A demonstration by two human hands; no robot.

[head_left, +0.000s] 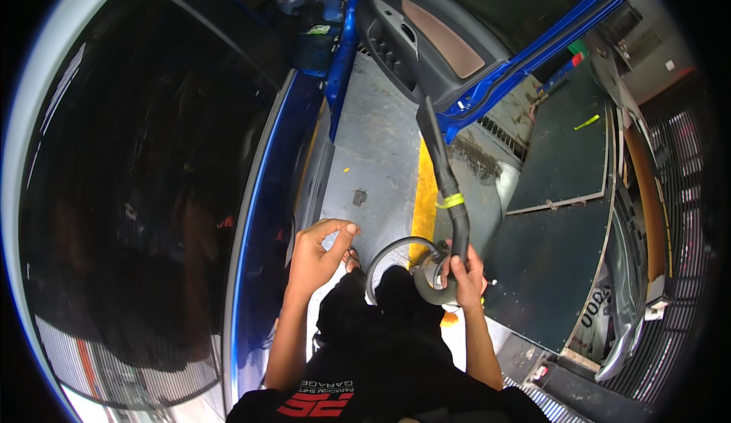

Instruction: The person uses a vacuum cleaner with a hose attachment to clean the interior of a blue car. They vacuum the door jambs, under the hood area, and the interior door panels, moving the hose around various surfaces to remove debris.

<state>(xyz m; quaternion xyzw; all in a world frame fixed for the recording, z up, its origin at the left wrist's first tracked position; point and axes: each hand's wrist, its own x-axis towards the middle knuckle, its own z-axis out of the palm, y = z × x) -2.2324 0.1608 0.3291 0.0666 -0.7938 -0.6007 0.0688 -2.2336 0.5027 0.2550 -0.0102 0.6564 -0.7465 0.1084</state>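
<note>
Beside the blue car door (487,80), our right hand (466,272) clamps the vacuum nozzle (445,179); left hand (316,252) free, fingers loosely curled. Risk: hose (392,259) snagging, nozzle scuffing trim.

You are looking at few labels here. A yellow band label (451,201) is wrapping round the black vacuum nozzle (442,164) just above your right hand (466,274). A small white square sign (669,65) is sitting on the grey wall at upper right. No packages or screens are showing.
</note>
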